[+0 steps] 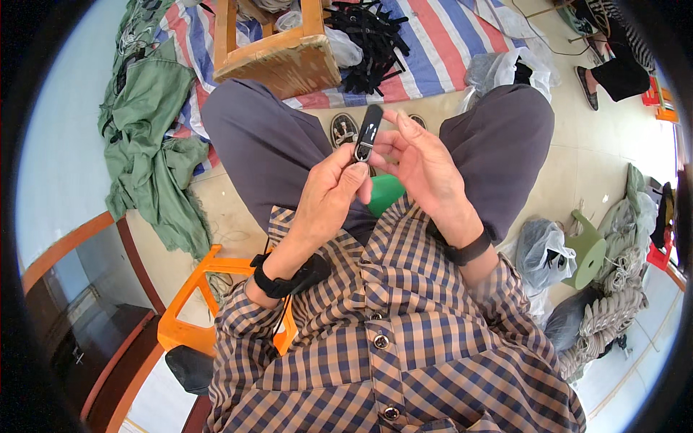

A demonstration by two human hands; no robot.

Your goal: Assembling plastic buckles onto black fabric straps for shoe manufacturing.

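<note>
My left hand [328,191] pinches a small black strap [370,124] at its lower end, between thumb and fingers. The strap stands up from that grip, with pale marks on its face and a small shiny metal loop near my left thumb. Just to its right is my right hand [426,162], its fingers stretched out and apart. Its fingertips are close beside the strap; whether they touch it I cannot tell. Both hands are between my knees, above a green object [385,193] that is partly hidden.
A worn wooden stool [281,68] and a pile of black straps [367,43] lie ahead on a striped sheet [437,43]. Green cloth [148,123] is at left, beside an orange plastic stool [180,310]. Plastic bags [541,252] and rope bundles [606,317] sit at right. Another person's leg [621,76] shows far right.
</note>
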